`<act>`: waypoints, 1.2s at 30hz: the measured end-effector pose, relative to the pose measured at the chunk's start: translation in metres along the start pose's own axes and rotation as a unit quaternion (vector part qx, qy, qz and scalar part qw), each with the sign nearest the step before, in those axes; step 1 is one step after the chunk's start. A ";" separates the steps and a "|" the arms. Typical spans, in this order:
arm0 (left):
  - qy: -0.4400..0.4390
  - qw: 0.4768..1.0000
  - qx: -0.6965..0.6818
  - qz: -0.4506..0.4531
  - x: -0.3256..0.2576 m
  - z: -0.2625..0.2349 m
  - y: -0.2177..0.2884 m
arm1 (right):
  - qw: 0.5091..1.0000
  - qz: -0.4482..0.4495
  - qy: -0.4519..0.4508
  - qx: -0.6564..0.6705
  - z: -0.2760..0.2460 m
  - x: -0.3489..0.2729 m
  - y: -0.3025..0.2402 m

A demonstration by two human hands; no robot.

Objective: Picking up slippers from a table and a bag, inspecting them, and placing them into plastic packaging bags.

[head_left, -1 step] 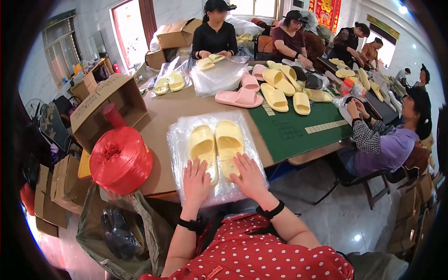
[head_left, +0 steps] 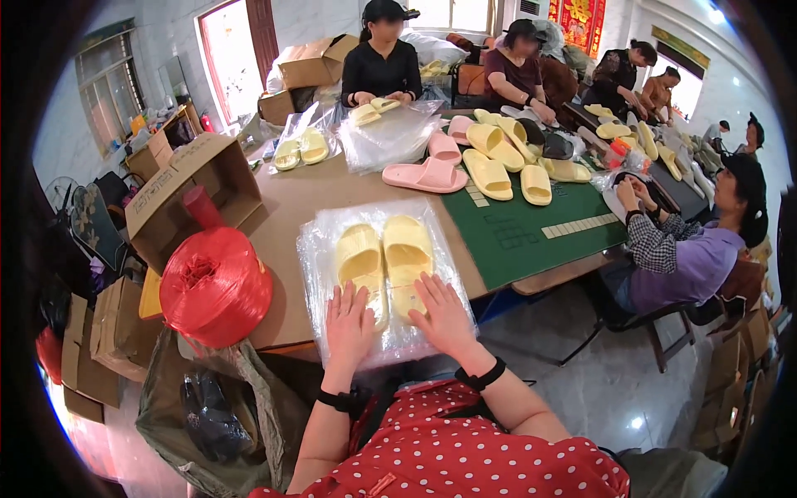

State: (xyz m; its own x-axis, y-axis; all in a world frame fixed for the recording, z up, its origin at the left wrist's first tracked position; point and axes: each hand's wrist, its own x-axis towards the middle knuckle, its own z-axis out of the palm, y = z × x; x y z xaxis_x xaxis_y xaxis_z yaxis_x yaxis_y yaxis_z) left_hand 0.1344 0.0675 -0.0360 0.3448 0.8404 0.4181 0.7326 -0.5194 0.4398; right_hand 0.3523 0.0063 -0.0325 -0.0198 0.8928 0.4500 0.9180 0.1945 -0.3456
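Yellow slippers [head_left: 383, 256], bagged as a pair in a clear plastic bag [head_left: 320, 249], lie lengthwise directly ahead of both flat, spread hands, left hand [head_left: 349, 325] and right hand [head_left: 442, 319] pressing the heel ends, equally near.

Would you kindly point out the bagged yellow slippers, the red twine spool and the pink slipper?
bagged yellow slippers [head_left: 383, 257], head view, strap of the right slipper.
red twine spool [head_left: 216, 286], head view, middle of the wound twine.
pink slipper [head_left: 425, 176], head view, its strap.
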 end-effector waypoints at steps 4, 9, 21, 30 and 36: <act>0.003 1.000 0.002 -0.004 0.001 0.001 0.003 | 1.000 0.004 0.012 -0.001 0.004 -0.002 0.001; -0.002 1.000 0.005 -0.014 -0.001 0.002 -0.002 | 1.000 0.001 0.011 0.001 0.007 -0.001 0.001; 0.140 0.987 -0.066 -0.043 -0.010 0.017 -0.012 | 1.000 0.002 0.009 0.024 0.010 -0.004 0.006; 0.046 0.988 -0.052 -0.142 0.006 0.009 -0.003 | 1.000 0.012 0.021 0.014 0.007 -0.003 0.009; 0.060 0.987 -0.091 -0.117 0.007 0.002 -0.006 | 0.999 0.013 0.025 0.032 0.006 -0.004 0.006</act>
State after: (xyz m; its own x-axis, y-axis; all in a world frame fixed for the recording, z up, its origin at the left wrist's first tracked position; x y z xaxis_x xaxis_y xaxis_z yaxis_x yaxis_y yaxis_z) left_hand 0.1331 0.0766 -0.0373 0.0984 0.9216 0.3755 0.6625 -0.3422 0.6663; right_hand 0.3557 0.0059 -0.0413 0.0247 0.8767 0.4803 0.8904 0.1991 -0.4093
